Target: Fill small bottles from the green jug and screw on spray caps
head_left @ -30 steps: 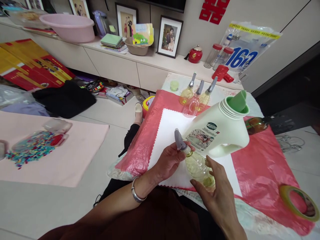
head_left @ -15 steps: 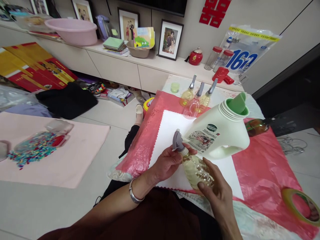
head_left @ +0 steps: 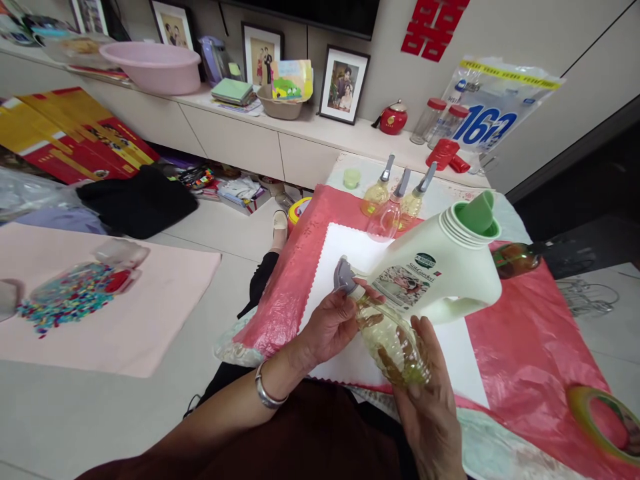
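A ribbed, see-through yellowish bottle [head_left: 393, 337] with a grey nozzle head [head_left: 344, 275] is tilted between my two hands, over the near edge of a white scalloped board [head_left: 335, 250]. My left hand [head_left: 331, 327] is closed round its neck, just below the head. Round the lower end wraps my right hand [head_left: 434, 407], its palm under the base. Just beyond stands a large pale-green jug [head_left: 435, 267] with a green spout [head_left: 479, 212]. Behind it are two similar yellowish bottles [head_left: 375, 197] and a pink bottle [head_left: 385, 217], all with grey heads.
Red plastic sheeting [head_left: 530, 333] covers the low table. A roll of tape [head_left: 580, 417] lies at the right and a brown bottle [head_left: 517, 260] farther back. A small green cup [head_left: 351, 178] stands behind. Coloured pieces [head_left: 75, 297] lie on a pink sheet [head_left: 165, 293] at left.
The bottle's base has tipped a little lower, and my right hand has turned from its side to underneath it. The nozzle head has shifted slightly left.
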Motion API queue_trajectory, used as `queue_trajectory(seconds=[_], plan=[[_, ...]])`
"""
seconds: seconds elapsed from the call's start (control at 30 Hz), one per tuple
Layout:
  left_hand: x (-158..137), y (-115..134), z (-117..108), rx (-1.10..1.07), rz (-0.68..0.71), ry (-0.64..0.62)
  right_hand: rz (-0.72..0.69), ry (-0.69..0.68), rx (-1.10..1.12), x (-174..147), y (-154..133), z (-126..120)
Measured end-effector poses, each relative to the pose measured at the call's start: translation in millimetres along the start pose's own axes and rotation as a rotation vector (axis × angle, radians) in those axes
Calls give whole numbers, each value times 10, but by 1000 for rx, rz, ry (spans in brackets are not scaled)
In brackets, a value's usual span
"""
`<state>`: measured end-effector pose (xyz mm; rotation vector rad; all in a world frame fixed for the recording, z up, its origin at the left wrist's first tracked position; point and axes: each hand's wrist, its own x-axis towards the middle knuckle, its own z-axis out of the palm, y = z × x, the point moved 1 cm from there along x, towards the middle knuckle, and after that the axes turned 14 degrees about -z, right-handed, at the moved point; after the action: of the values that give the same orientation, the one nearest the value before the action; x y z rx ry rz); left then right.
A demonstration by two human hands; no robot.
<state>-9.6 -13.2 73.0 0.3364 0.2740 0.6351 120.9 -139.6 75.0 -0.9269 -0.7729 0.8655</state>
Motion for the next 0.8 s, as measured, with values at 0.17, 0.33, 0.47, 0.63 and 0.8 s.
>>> queue_trajectory(seconds=[0.17, 0.33, 0.47, 0.63, 0.8], plan=[[0, -5, -66, 32, 7, -4, 70, 109, 10, 18, 40, -97], [-7, 11, -63, 37, 16, 26, 321, 4, 37, 41, -118, -32], [-18, 48, -38, 27, 15, 46, 289, -60, -44, 18, -222, 36], [-34, 78, -12, 67, 23, -7, 350, -198, 151, -50, -20, -178], [-16, 61, -53, 66, 35, 32, 213, -93, -53, -54, 53, -217]])
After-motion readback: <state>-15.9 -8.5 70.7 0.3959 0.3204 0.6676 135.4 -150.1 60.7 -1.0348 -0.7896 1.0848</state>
